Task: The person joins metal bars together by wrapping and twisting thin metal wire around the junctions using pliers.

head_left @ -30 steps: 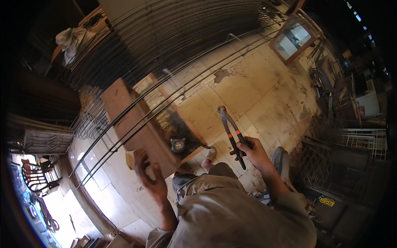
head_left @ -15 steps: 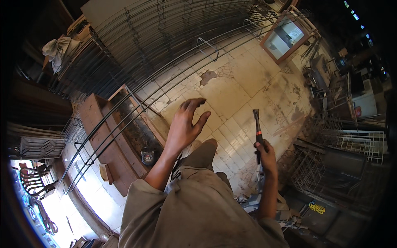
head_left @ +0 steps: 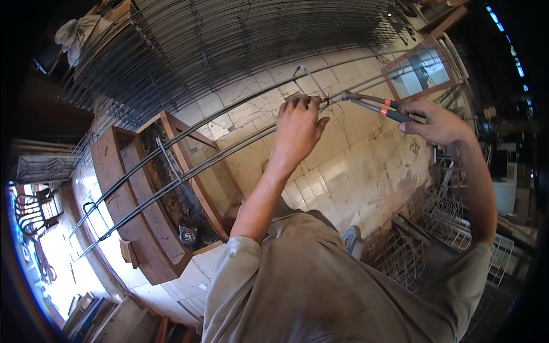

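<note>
Long steel rods joined by bent wire stirrups cross in front of me as a cage. My left hand is closed over the nearer rod, its fingers curled beside a stirrup. To its right, my right hand grips pincers with dark handles and orange bands. Their jaws are at the rod, just right of my left fingers. A thin wire dangles below the jaws; whether they bite on it is too small to tell.
Under the cage at left is a wooden frame with a tape measure on it. Many stacked rods fill the back. A framed glass panel leans at far right. Wire racks stand at lower right.
My left hand has moved forward and right onto the rod, its fingers closing. My right hand has raised the pincers from low at right up to the rod. The view has shifted.
</note>
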Tool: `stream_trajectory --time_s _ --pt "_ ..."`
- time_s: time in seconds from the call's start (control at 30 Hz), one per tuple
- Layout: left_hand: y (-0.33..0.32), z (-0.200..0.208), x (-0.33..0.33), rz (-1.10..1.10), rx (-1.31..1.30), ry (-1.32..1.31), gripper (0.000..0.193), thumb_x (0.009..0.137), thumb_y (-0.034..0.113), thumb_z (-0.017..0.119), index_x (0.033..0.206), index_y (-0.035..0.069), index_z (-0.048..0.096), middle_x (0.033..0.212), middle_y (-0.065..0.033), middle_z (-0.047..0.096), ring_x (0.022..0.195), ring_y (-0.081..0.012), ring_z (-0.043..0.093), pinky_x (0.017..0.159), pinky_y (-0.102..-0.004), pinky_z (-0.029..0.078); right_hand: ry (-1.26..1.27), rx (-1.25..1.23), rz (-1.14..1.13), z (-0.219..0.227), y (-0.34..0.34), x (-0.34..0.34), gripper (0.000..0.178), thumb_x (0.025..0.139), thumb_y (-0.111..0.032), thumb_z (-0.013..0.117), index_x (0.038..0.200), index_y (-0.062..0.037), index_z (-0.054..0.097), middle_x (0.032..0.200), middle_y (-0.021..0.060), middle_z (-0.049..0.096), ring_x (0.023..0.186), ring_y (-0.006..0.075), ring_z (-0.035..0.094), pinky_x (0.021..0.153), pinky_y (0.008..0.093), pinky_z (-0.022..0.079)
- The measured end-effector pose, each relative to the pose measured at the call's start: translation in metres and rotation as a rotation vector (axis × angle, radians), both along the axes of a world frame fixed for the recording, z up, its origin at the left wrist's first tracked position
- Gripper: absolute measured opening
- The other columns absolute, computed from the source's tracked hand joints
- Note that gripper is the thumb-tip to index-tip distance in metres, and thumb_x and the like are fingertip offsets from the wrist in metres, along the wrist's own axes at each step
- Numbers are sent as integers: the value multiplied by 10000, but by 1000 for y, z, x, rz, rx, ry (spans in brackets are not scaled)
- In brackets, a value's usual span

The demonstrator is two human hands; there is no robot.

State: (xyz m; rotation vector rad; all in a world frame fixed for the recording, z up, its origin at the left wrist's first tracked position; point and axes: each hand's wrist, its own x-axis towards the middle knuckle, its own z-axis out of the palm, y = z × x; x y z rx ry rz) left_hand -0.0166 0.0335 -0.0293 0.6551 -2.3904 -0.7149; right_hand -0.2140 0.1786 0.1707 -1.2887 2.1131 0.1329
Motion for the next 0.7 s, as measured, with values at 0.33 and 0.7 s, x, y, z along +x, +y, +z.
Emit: stream_trajectory --time_s 0.33,0.7 --pt "-4 -9 -37 94 205 -169 272 857 282 673 1018 67 634 784 -143 678 731 -350 674 635 -443 522 24 289 431 23 -100 -29 335 855 -310 687 985 -2 660 975 163 640 978 317 599 873 409 469" --pt "-4 -2 -36 105 274 -190 270 865 279 667 1056 92 633 775 -125 687 749 -345 674 644 -461 509 132 291 637 19 -122 -20 289 825 -260 678 948 1 681 823 156 649 861 325 628 768 421 493"
